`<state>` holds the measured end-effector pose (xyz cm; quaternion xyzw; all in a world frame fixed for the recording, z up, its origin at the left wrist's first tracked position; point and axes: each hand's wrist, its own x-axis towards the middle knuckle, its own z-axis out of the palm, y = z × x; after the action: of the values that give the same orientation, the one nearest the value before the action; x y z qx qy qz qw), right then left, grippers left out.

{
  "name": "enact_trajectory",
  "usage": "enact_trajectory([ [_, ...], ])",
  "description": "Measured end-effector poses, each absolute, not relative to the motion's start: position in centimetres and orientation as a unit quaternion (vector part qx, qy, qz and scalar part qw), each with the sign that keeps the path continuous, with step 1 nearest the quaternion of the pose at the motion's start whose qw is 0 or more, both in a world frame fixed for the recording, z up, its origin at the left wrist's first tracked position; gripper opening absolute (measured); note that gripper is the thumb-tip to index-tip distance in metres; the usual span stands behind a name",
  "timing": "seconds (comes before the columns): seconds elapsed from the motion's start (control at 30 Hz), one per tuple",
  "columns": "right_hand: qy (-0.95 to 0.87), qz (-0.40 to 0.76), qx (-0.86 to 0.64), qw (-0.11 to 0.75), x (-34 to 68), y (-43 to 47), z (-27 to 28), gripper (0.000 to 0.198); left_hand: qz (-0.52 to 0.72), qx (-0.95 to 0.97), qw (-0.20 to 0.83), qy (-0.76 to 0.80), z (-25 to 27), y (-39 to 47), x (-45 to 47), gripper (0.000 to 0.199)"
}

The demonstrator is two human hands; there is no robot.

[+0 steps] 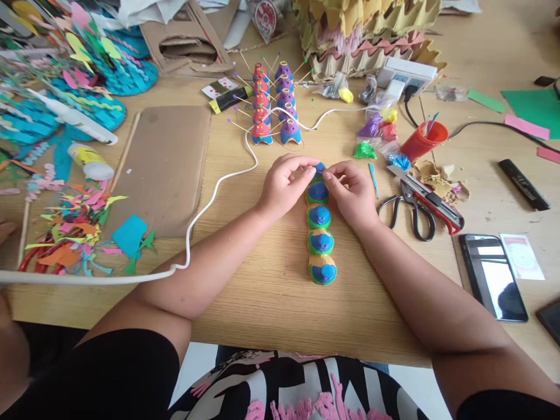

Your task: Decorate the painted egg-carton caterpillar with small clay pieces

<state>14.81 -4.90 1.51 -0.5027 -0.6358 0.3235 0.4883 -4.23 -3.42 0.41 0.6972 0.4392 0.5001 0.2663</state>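
Observation:
A strip of egg-carton cups [319, 217] lies lengthwise before me on the table, its domes coated in blue and green clay with small faces. My left hand [289, 182] is at the far cup, thumb and fingers pinched together against its left side. From the right, my right hand [353, 189] meets the same cup with its thumb and forefinger closed on it. Any small piece between the fingertips is hidden. Behind my hands stand a red cup strip [261, 111] and a purple one [287, 111], both with thin sticks poking out.
A white cable [219, 185] crosses the table and passes over my left forearm. Scissors [408, 211], a red utility knife [431, 201] and a phone [494, 277] lie at right, near an orange cup [423, 140]. At left are cardboard [164, 169] and paper scraps [74, 224].

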Motion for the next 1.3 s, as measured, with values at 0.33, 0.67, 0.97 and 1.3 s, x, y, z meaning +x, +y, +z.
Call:
enact_trajectory([
  [0.33,-0.64,0.315,-0.522,0.468,15.1,-4.0,0.8,0.027,0.478,0.695,0.254,0.473,-0.8,-2.6,-4.4,0.032],
  [0.67,-0.625,0.327,-0.523,0.477,15.1,-3.8,0.5,0.02,0.485,0.7,0.239,0.466,0.1,-3.0,-4.4,0.01],
  [0.97,-0.618,0.338,-0.517,0.486,15.1,-3.9,0.5,0.029,0.47,0.72,0.231,0.456,0.3,-3.1,-4.2,0.007],
  [1.3,-0.602,0.372,-0.512,0.487,14.9,-4.0,0.8,0.036,0.47,0.713,0.236,0.464,-0.1,-2.8,-4.3,0.009],
])
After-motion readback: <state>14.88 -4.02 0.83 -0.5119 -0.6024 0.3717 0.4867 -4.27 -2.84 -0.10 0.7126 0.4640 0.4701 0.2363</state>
